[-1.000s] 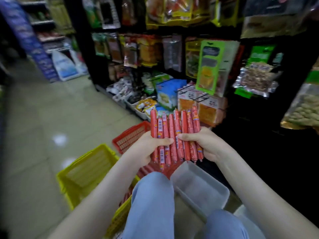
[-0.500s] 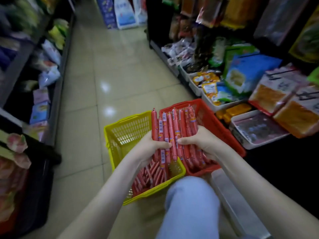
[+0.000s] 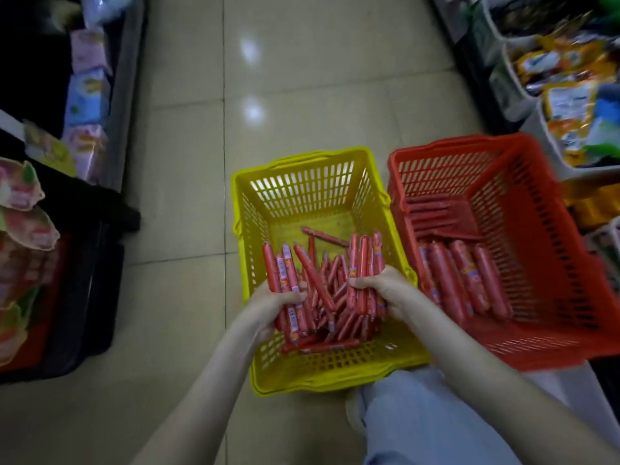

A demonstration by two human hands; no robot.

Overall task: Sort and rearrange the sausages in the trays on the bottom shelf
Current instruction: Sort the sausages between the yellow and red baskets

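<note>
Left hand (image 3: 268, 308) and right hand (image 3: 385, 290), each curled round a clutch of thin sausages (image 3: 313, 278), have split the formerly single row, lowering it into the yellow basket (image 3: 302, 162). Thick sausages (image 3: 463, 276) occupy the adjacent red basket (image 3: 469, 142), so sorting by size apparently continues.

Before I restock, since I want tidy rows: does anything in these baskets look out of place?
Yes: one thin sausage lies alone, slanted, on the yellow basket floor beyond the pile, which is jumbled crosswise.
</note>
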